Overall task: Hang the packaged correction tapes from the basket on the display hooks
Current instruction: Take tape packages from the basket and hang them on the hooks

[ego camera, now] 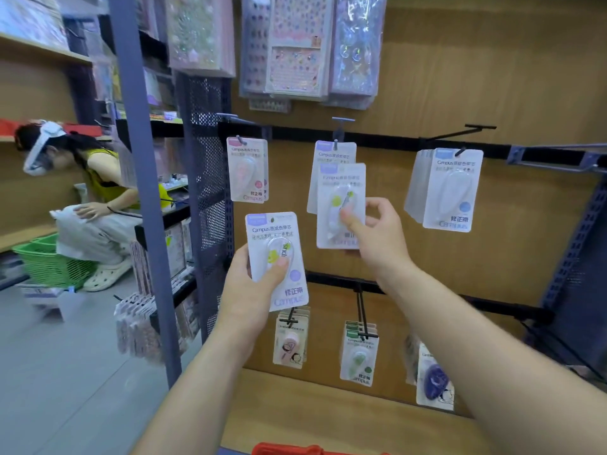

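Observation:
My left hand (253, 287) grips a packaged correction tape (276, 254) with a yellow-green blister, held upright in front of the wooden display wall. My right hand (371, 234) pinches a second, similar package (340, 205) just below the middle hook (335, 144), where one package (335, 156) hangs behind it. Another pack (248, 170) hangs on the left hook (241, 139), and a thicker stack (451, 190) hangs on the right hook (460, 152). A red basket rim (289, 449) shows at the bottom edge.
Lower hooks carry pink (290, 343), green (359, 354) and purple (435, 380) tape packs. Sticker sheets (295, 47) hang above. A blue shelf post (141, 178) stands left of the wall. A person (88, 198) crouches at the far left beside a green basket (49, 261).

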Demonstrator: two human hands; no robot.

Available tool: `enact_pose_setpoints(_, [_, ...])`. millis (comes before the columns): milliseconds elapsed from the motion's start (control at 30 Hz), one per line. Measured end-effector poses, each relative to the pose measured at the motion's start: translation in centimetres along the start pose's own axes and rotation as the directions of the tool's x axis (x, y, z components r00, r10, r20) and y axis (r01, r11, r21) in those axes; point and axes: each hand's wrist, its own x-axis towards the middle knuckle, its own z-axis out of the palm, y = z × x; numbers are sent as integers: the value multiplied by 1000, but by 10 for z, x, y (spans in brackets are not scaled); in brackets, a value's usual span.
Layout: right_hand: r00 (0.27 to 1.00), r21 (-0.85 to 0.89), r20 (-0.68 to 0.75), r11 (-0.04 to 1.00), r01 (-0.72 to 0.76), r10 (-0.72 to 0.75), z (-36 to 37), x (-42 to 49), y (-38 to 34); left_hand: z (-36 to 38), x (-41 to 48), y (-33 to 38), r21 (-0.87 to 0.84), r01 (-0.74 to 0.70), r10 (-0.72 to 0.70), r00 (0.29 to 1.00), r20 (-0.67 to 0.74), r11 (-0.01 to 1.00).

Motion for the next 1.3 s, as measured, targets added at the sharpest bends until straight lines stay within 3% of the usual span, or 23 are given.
enact_pose_setpoints(267, [997, 35, -69, 999, 27, -24, 27, 62, -19, -10, 5, 3, -26, -15, 14, 1000, -13, 1000])
enact_pose_setpoints(500, [989, -3, -137, 998, 62, -62, 31, 59, 0, -16, 7, 1, -29, -4, 4, 1000, -29, 1000])
enact_pose_setpoints(767, [983, 67, -166, 994, 89, -77, 34, 63, -5, -18, 6, -1, -11, -1, 0, 1000, -29, 1000])
enact_pose_setpoints(1067, [982, -69, -177, 996, 49, -61, 35, 71, -1, -17, 6, -1, -3, -2, 2, 1000, -29, 1000])
enact_pose_setpoints(1200, [991, -246, -130, 968, -42, 10, 40, 76, 4, -16, 5, 0, -5, -4, 4, 1000, -20, 1000])
enact_pose_setpoints(1300, [980, -272, -167, 951, -147, 104, 37, 75, 11, -16, 4, 1, -9, -3, 3, 1000, -5, 1000])
